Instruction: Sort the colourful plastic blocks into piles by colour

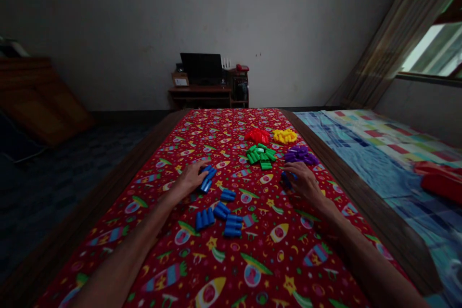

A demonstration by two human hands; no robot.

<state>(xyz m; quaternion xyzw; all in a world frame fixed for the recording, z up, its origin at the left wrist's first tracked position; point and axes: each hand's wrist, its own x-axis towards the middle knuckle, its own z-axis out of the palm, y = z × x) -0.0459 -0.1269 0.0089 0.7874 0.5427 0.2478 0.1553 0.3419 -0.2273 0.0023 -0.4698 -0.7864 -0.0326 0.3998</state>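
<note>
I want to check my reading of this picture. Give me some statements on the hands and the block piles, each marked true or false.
1. The left hand touches some blue blocks. True.
2. The green pile lies nearer the person than the red pile. True.
3. The yellow pile lies left of the red pile. False: it lies to its right.
4. The right hand rests on the green pile. False: it lies beside the purple pile, with a blue block at its fingers.

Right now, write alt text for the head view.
The left hand touches blue blocks and the right hand covers a blue piece on a red rocket-print tablecloth. Loose blue blocks lie nearer; red, yellow, green and purple piles sit beyond.
</note>
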